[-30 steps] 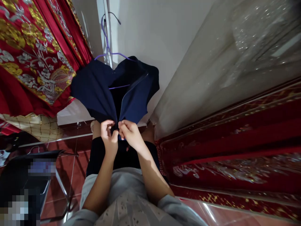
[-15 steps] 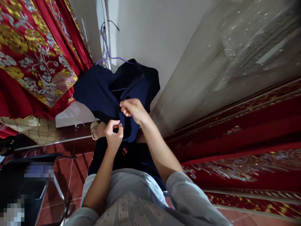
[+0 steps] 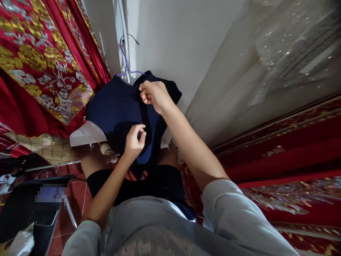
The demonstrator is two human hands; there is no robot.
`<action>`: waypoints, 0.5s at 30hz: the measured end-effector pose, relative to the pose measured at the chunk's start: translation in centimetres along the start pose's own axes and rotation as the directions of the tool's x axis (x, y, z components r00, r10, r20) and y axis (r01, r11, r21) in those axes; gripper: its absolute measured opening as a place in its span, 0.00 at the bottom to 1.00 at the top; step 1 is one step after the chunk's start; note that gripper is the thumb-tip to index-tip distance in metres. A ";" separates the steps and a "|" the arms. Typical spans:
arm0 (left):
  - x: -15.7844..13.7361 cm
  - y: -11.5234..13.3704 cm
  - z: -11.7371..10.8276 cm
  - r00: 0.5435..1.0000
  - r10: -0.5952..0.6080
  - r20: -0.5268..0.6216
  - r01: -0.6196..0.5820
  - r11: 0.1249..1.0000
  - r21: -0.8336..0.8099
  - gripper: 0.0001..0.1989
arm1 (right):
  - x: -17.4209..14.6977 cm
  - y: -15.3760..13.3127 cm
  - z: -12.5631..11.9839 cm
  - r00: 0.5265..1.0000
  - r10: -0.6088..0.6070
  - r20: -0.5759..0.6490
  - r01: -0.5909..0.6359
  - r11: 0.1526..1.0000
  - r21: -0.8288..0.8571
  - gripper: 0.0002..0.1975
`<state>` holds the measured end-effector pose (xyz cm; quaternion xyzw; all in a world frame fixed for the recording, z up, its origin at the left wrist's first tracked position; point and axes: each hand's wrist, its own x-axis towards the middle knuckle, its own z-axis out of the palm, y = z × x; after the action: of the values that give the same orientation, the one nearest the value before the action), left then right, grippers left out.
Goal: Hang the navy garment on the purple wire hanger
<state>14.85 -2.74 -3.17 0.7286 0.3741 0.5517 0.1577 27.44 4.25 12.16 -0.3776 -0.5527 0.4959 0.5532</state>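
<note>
A navy garment (image 3: pixel 114 103) hangs on a purple wire hanger (image 3: pixel 126 67) before me. Its neck area is partly covered by my right hand (image 3: pixel 156 95), whose fingers are curled together at the upper front edge, pinching the dark cloth. Lower on the front is my left hand (image 3: pixel 135 141), with thumb and index finger curved toward each other and a small gap between their tips. Nothing shows between them; the cloth lies right behind. Shadow hides the details of the front edge.
Red cloth with gold and silver sequins (image 3: pixel 57 64) hangs at left. Clear plastic sheeting (image 3: pixel 279 60) and red embroidered cloth (image 3: pixel 279 149) are at right. A black chair (image 3: pixel 21 199) bearing a phone (image 3: pixel 44 217) stands lower left. A beige clog (image 3: pixel 106 149) shows below the garment.
My right hand has moved up to near the collar, and my left hand slightly up and right. The wide neck opening and hanger bar inside no longer show. My legs have spread apart.
</note>
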 end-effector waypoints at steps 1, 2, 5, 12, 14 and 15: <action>1.7 0.6 -1.2 0.997 0.045 -0.070 -0.046 0.999 -0.015 0.10 | -0.3 0.1 -0.3 1.000 0.001 0.022 -0.001 1.000 -0.014 0.13; 3.6 1.2 -2.4 0.991 0.071 -0.114 -0.075 0.997 -0.030 0.12 | -0.6 0.1 -0.5 0.999 0.003 0.044 -0.002 1.000 -0.030 0.13; 9.4 2.2 -5.3 0.974 0.134 -0.185 -0.149 0.986 -0.072 0.13 | -1.4 -0.4 -0.6 0.995 -0.018 0.094 0.024 0.998 -0.060 0.13; 13.4 2.4 -6.9 0.971 0.220 -0.090 -0.221 0.975 -0.001 0.14 | -1.8 0.8 0.9 0.973 -0.226 0.046 0.230 0.947 -0.225 0.12; 13.3 2.6 -7.3 0.961 0.240 -0.136 -0.237 0.971 0.039 0.14 | -1.6 2.9 1.1 0.964 -0.261 0.048 0.261 0.900 -0.348 0.13; 13.5 2.6 -7.8 0.951 0.248 -0.183 -0.241 0.968 0.064 0.14 | -1.6 4.1 1.1 0.970 -0.234 0.071 0.242 0.877 -0.416 0.14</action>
<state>10.16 3.79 10.43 0.7165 0.3056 0.6260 0.0369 25.94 3.50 7.94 -0.4127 -0.6939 0.2963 0.5103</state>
